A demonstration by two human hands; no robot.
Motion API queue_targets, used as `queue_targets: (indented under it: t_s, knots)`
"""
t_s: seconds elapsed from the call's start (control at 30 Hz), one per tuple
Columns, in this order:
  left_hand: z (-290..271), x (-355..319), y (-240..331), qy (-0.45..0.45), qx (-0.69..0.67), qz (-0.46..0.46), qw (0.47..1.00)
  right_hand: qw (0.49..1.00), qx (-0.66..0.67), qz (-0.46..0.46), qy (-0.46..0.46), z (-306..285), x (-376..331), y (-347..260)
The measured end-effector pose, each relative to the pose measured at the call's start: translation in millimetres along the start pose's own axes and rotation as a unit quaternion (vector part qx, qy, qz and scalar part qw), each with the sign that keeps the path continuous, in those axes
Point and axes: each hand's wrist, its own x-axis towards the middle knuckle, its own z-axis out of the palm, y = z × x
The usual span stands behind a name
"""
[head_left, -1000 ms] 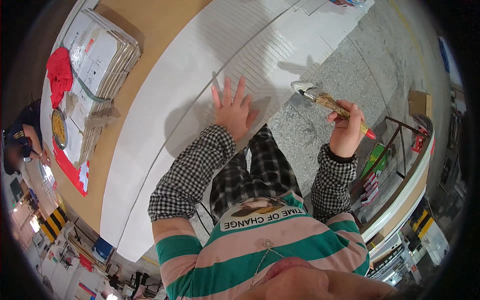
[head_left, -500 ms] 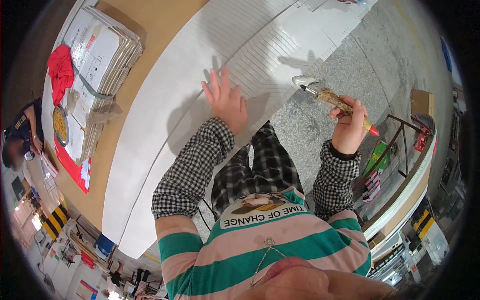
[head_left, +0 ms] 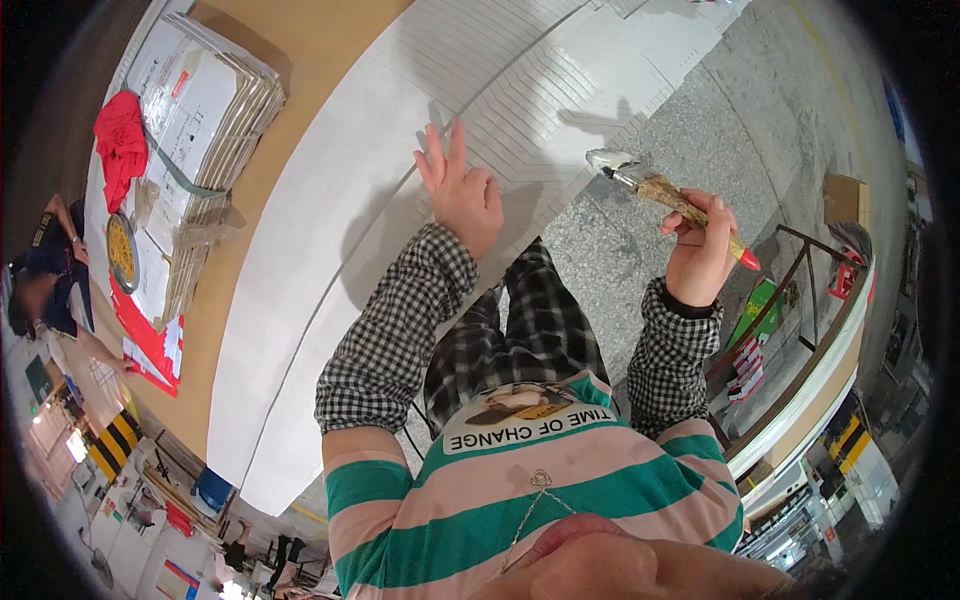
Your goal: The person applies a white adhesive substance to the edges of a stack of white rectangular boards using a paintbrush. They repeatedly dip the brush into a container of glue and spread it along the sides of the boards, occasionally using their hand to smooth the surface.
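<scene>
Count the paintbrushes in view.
1: the paintbrush in the person's right grip, bristle end toward the picture's upper left. Any others may be hidden near the picture's crowded edges.

Grey speckled floor is stretching beyond the right edge of the surface, with a faint yellow line crossing it farther out. A metal-framed table is standing there too. Past the surface's lower left corner, yellow-and-black stripes are showing, and a bright patch is glowing nearby.
</scene>
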Motion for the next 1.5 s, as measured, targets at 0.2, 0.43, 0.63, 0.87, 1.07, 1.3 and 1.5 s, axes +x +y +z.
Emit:
queue_targets:
  t_s: [0.2, 0.43, 0.63, 0.87, 1.07, 1.3, 1.5]
  knots:
    - [-22.0, -14.3, 10.0, 0.040, -0.118, -0.075, 0.989, 1.000, 0.000, -0.001, 0.006, 2.1, -0.2, -1.1]
    - [-59.3, -26.8, 19.6, 0.056, -0.320, -0.257, 0.910, 1.000, -0.012, -0.001, -0.002, 4.3, 0.5, -6.5]
    - [-62.6, -50.0, 46.3, -0.022, -0.442, -0.304, 0.844, 1.000, -0.021, -0.006, 0.004, 0.6, 1.0, -10.8]
    - [49.4, -151.4, 62.1, -0.270, -0.573, -0.461, 0.621, 0.999, -0.027, -0.012, -0.029, 0.1, 16.3, -2.7]
    - [231.7, -202.8, -19.8, 0.101, -0.793, -0.541, 0.261, 0.991, -0.102, -0.051, -0.075, -40.9, 78.6, -9.4]
    - [244.7, -185.0, -43.8, 0.269, -0.784, -0.501, 0.248, 0.967, -0.168, -0.105, -0.157, -69.6, 132.0, -12.0]
    - [232.7, -178.1, -12.2, 0.241, -0.754, -0.535, 0.296, 0.977, -0.145, -0.059, -0.144, -92.0, 160.5, -8.0]
